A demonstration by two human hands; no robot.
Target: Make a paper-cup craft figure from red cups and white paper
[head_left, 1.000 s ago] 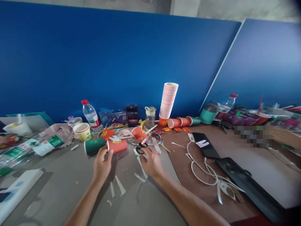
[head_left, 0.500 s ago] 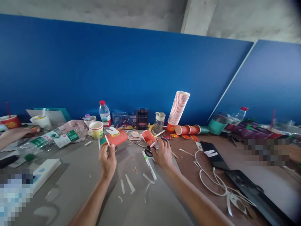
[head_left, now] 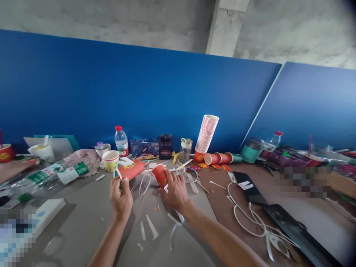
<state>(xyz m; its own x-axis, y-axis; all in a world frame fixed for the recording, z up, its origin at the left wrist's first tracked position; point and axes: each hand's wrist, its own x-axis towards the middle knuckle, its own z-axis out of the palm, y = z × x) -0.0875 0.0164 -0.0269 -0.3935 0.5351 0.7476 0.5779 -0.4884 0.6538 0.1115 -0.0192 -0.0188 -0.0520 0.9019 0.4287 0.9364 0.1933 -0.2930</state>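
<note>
My left hand (head_left: 121, 196) is closed on a red patterned paper cup (head_left: 132, 170), pinching it near its white edge with the cup lying sideways. Fingers of my right hand (head_left: 175, 189) are curled around a second, smaller-looking red cup (head_left: 159, 175), which is tilted. A small white bit shows by its lower end, too unclear to name. Behind the left hand stands a yellow paper cup (head_left: 110, 163). Under and in front of the right hand, the pen and scissors seen earlier are mostly hidden. White paper strips (head_left: 151, 227) lie on the table between my forearms.
At the back stand a water bottle (head_left: 121, 142), a lidded jar (head_left: 185, 150) and a tall stack of paper cups (head_left: 207, 133). Red cups (head_left: 215, 158) lie beside it. To the right are a white cable (head_left: 236, 217) and a black device (head_left: 294, 226); at left, plastic bottles (head_left: 72, 172).
My right hand has moved left with the red cup, closer to the left hand, and now covers the scissors and most of the pen. The view has shifted slightly.
</note>
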